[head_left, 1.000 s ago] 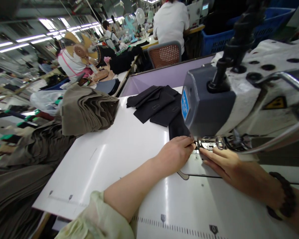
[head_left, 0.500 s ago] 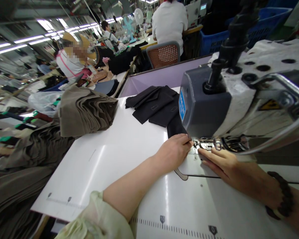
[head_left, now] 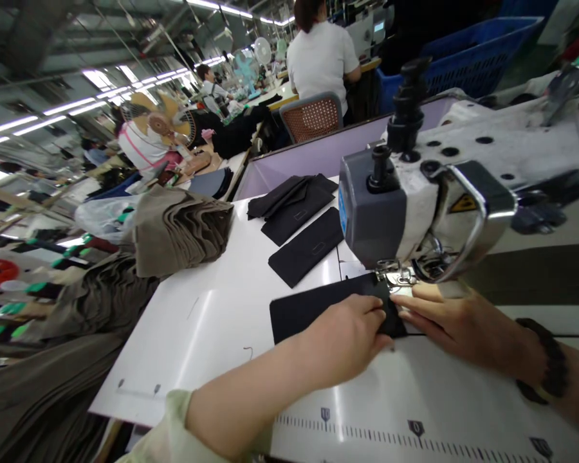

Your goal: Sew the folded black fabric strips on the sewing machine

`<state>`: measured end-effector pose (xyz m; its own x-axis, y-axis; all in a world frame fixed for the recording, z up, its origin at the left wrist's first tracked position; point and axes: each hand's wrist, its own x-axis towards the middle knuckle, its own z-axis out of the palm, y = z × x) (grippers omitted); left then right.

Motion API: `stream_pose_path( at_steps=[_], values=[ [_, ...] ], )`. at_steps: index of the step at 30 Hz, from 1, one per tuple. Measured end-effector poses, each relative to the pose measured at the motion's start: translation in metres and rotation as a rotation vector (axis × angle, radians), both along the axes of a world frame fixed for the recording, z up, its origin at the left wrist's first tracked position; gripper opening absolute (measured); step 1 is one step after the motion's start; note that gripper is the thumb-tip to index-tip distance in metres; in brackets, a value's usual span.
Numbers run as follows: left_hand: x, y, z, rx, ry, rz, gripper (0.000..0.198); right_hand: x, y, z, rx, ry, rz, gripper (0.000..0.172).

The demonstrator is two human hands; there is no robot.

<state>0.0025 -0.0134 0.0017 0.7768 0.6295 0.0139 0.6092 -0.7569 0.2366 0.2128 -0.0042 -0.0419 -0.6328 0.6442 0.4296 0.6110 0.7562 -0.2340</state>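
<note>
A flat black fabric piece (head_left: 309, 308) lies on the white sewing table with its right end at the presser foot of the sewing machine (head_left: 374, 199). My left hand (head_left: 345, 337) is on that end, fingers bent and pressed together on the cloth; the thumb is partly hidden. My right hand (head_left: 451, 318) rests beside the needle area, its fingers stretched out flat and the tips at the cloth's right edge. Behind the piece lie more black fabric pieces (head_left: 292, 215), two with a small stitched rectangle showing.
A stack of brown-grey fabric (head_left: 176, 231) stands at the table's left edge, with more cloth (head_left: 43, 386) hanging beyond it. The tabletop (head_left: 212, 347) bears a ruler scale in front. Farther back are a person in white (head_left: 321, 64), a chair (head_left: 313, 119) and a blue basket (head_left: 477, 58).
The black piece has come forward and left from behind the machine head, and now lies flat before the foot. My left hand moved nearer with it; my right hand stays by the needle.
</note>
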Motion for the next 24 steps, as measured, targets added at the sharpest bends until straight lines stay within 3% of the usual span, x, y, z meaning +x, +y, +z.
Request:
stream_pose_path(
  at_steps=[6, 17, 21, 24],
  values=[
    [-0.001, -0.016, -0.018, 0.206, -0.049, -0.118, 0.023, 0.004, -0.009, 0.007, -0.024, -0.043, 0.16, 0.027],
    [-0.007, -0.015, -0.02, 0.113, -0.069, -0.138, 0.028, -0.003, -0.016, 0.013, 0.012, -0.046, 0.229, 0.032],
    [-0.005, -0.015, -0.02, 0.097, -0.071, -0.067, 0.027, 0.0, -0.014, 0.018, -0.007, -0.061, 0.236, 0.033],
    [-0.001, -0.012, -0.015, 0.075, -0.036, 0.03, 0.044, 0.016, -0.019, 0.027, 0.053, -0.091, 0.134, 0.028]
  ],
)
